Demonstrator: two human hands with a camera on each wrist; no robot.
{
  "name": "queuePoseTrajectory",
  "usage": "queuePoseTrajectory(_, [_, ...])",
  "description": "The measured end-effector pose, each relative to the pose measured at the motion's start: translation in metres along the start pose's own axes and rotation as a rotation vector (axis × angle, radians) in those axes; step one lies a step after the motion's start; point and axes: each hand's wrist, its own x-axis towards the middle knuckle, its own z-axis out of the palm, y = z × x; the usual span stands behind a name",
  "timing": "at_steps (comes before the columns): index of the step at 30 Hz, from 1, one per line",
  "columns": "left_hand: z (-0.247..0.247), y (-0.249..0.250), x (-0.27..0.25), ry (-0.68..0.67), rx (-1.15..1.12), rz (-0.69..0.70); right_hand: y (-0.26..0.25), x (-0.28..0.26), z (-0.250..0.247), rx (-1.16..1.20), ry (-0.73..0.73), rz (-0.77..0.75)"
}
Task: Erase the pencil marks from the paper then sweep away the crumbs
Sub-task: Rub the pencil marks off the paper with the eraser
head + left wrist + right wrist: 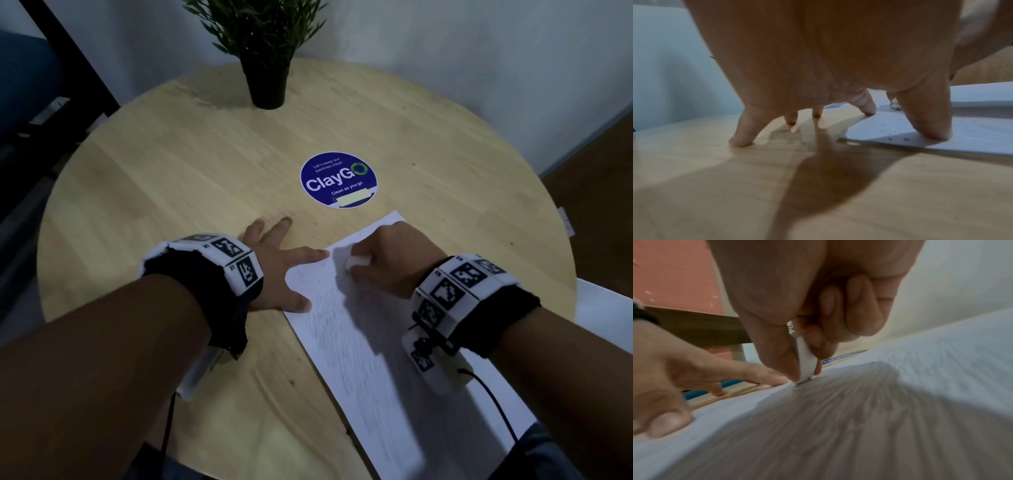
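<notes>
Resting on a round wooden desk (171, 178), a white paper (359, 342) lay at about 5 o'clock of the desk top, one long edge running out toward the near rim. Grey pencil marks (342, 322) covered much of the sheet. Right hand (387, 260): fingers curled round a white eraser (356, 262), its lower tip touching the paper near the far end. Left hand (281, 270): fingers spread and straight, holding nothing; thumb and index fingertip pressed on the paper's left edge, the other fingertips on bare wood at 9 o'clock of the sheet. Dark crumbs (898, 134) lay scattered on the paper beside the left thumb, with a few specks on the wood past the far corner.

Surroundings: round blue sticker (338, 180) reading "ClayGo", flat on the desk at 12 o'clock of the paper, near but apart from it. Potted plant (265, 51) in a black pot, upright at the desk's 12 o'clock rim, well apart from both hands. Both wrists wore black bands with printed marker blocks (236, 260).
</notes>
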Motion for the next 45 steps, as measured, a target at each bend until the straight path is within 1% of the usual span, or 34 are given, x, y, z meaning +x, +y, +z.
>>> queuePoseTrajectory(1, [0.000, 0.001, -0.001, -0.003, 0.004, 0.000, 0.001, 0.000, -0.001, 0.009, 0.015, 0.030])
queuePoseTrajectory(2, [0.000, 0.001, -0.001, -0.002, 0.007, 0.002, 0.000, -0.002, 0.001, 0.007, 0.011, 0.014])
queuePoseTrajectory(4, [0.000, 0.001, -0.001, 0.001, 0.003, 0.005, -0.008, -0.008, 0.006, -0.019, -0.050, -0.061])
queuePoseTrajectory(5, [0.000, 0.001, -0.001, 0.001, -0.001, 0.005, -0.011, -0.010, 0.006, -0.022, -0.060, -0.069])
queuePoseTrajectory(8, [0.000, 0.001, 0.000, 0.001, 0.000, 0.002, -0.002, -0.005, 0.001, 0.029, 0.027, 0.053])
queuePoseTrajectory(9, [0.000, 0.001, 0.000, 0.003, 0.000, 0.003, -0.005, -0.004, 0.002, 0.022, 0.041, 0.071])
queuePoseTrajectory(10, [0.001, 0.000, 0.000, 0.007, -0.004, 0.005, -0.010, -0.005, 0.004, 0.007, 0.018, 0.043])
queuePoseTrajectory(12, [0.002, 0.000, 0.000, 0.020, -0.014, 0.011, -0.025, -0.010, 0.010, -0.017, -0.074, -0.038])
queuePoseTrajectory(13, [0.002, 0.000, 0.000, 0.024, -0.013, 0.011, -0.030, -0.010, 0.010, -0.020, -0.086, -0.047])
queuePoseTrajectory(16, [0.001, 0.001, -0.001, 0.019, -0.001, 0.001, -0.020, -0.001, 0.002, 0.001, 0.007, 0.053])
queuePoseTrajectory(17, [0.001, 0.001, -0.001, 0.019, -0.001, 0.002, -0.021, -0.001, 0.001, -0.006, 0.018, 0.067])
queuePoseTrajectory(20, [0.001, 0.002, -0.002, 0.032, -0.015, 0.011, -0.038, -0.007, 0.009, -0.064, -0.081, -0.040])
queuePoseTrajectory(22, [0.000, 0.003, -0.003, 0.025, 0.000, 0.000, -0.037, -0.005, 0.007, -0.039, -0.074, -0.020])
queuePoseTrajectory(24, [-0.001, 0.003, -0.004, 0.013, 0.010, -0.009, -0.030, 0.000, 0.002, -0.015, -0.010, 0.053])
queuePoseTrajectory(25, [-0.001, 0.004, -0.004, 0.012, 0.014, -0.009, -0.031, 0.001, 0.003, -0.020, -0.003, 0.055])
queuePoseTrajectory(28, [-0.001, 0.004, -0.005, 0.025, 0.017, -0.002, -0.045, -0.003, 0.011, -0.060, -0.108, -0.055])
queuePoseTrajectory(29, [-0.001, 0.004, -0.005, 0.026, 0.016, -0.002, -0.044, -0.003, 0.009, -0.063, -0.118, -0.050])
queuePoseTrajectory(31, [-0.001, 0.004, -0.006, 0.023, 0.013, -0.009, -0.027, 0.001, -0.002, -0.065, -0.087, 0.006])
queuePoseTrajectory(34, [-0.001, 0.005, -0.007, 0.017, -0.012, -0.018, 0.002, -0.003, -0.012, -0.011, -0.041, 0.111])
queuePoseTrajectory(36, [-0.002, 0.006, -0.007, 0.009, -0.044, -0.019, 0.008, -0.011, -0.008, 0.072, -0.045, 0.137])
queuePoseTrajectory(38, [-0.004, 0.008, -0.009, 0.015, -0.099, -0.024, 0.010, -0.017, -0.002, 0.161, -0.046, 0.118])
queuePoseTrajectory(41, [-0.008, 0.010, -0.011, 0.105, -0.211, -0.032, 0.009, -0.022, -0.001, 0.236, -0.084, 0.078])
queuePoseTrajectory(43, [-0.007, 0.012, -0.008, 0.137, -0.168, -0.028, 0.006, -0.025, 0.002, 0.230, -0.111, 0.038])
queuePoseTrajectory(45, [-0.006, 0.013, -0.006, 0.081, -0.088, -0.022, 0.004, -0.027, 0.005, 0.236, -0.117, 0.008])
